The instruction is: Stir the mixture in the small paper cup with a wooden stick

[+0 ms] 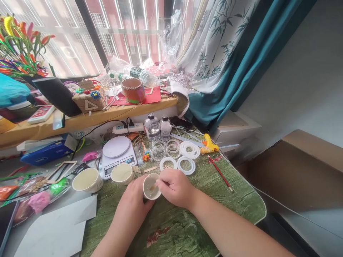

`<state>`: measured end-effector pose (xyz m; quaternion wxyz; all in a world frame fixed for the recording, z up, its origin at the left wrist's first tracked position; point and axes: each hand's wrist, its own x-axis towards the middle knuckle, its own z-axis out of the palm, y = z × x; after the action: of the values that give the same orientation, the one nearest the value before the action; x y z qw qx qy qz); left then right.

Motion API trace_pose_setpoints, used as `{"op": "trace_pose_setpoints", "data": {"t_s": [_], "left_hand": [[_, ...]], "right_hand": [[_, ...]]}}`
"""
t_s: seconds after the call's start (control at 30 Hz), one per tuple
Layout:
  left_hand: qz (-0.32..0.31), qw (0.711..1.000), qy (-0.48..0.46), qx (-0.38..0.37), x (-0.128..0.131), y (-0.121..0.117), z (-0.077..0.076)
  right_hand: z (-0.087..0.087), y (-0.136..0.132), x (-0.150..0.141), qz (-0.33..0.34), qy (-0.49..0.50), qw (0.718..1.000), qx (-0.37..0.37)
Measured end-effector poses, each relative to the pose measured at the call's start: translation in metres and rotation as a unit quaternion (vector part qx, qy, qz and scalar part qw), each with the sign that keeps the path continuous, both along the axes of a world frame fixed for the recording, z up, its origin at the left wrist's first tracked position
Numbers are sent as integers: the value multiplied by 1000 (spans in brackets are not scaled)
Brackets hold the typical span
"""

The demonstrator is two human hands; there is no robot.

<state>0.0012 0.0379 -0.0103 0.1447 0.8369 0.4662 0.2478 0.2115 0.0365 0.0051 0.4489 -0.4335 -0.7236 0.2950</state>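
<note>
My left hand [133, 197] wraps around a small white cup [148, 185] and holds it above the green wood-print tabletop [177, 225]. My right hand [174, 187] pinches a thin wooden stick [153, 187], whose tip reaches inside the cup. A pale liquid coats the cup's inside. Two larger white cups holding cream-coloured liquid stand to the left: one [122, 174] next to my left hand, the other [87, 180] farther out. A white kitchen scale [117, 156] sits behind them.
White ring moulds [186, 166] and clear ring moulds [158, 150] lie ahead, near two bottles [158, 127] and a yellow glue gun [209, 144]. A red paintbrush [219, 172] lies to the right. Craft supplies crowd the left, and a window ledge [88, 117] runs behind.
</note>
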Motion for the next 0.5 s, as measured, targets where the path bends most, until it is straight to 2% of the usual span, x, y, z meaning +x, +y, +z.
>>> {"op": "trace_pose_setpoints", "data": {"t_s": [0.1,0.23,0.3,0.4,0.5], "left_hand": [[1,1000,3,-1,0,0,0],[-2,1000,-4,7,1,-1,1],[-3,1000,-8,7,1,-1,1],[3,1000,-6,0,2,-2,2],[7,1000,-2,-6,2,-2,2]], "right_hand": [[1,-1,0,-33,-6,999,21],[5,-6,-3,54,-56,990,115],[6,-8,-4,56,-82,984,150],[6,-9,-5,10,-112,981,156],[3,-8,-4,-26,-112,986,117]]}}
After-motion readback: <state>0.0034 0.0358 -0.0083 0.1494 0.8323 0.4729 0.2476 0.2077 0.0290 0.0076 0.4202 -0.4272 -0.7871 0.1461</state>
